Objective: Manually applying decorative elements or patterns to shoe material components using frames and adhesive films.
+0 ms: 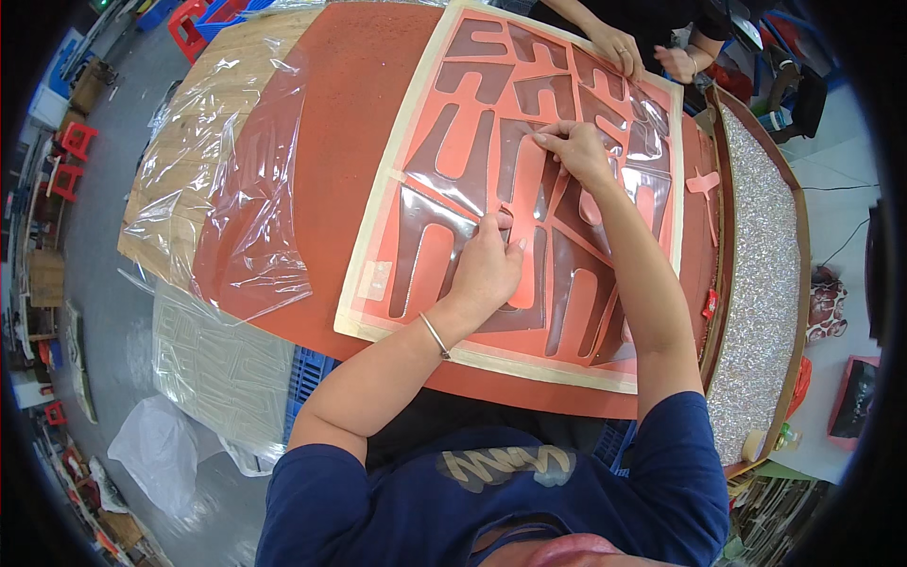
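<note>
On the table in front of me lies a coral-pink stencil sheet edged with cream tape. Many U-shaped and angled cut-outs in it show glossy dark brown pieces. My left hand rests over the middle of the sheet, thumb and forefinger pinched at the rim of a cut-out. Farther up and to the right, my right hand has its fingertips pressed together at the top of another dark piece. Whatever sits between the fingertips of either hand is too small to make out.
Across the far right corner of the sheet is another person's hand, with their second hand beside it. Clear plastic film covers the table's left part. A glittery silver panel stands at the right. Red stools are far left.
</note>
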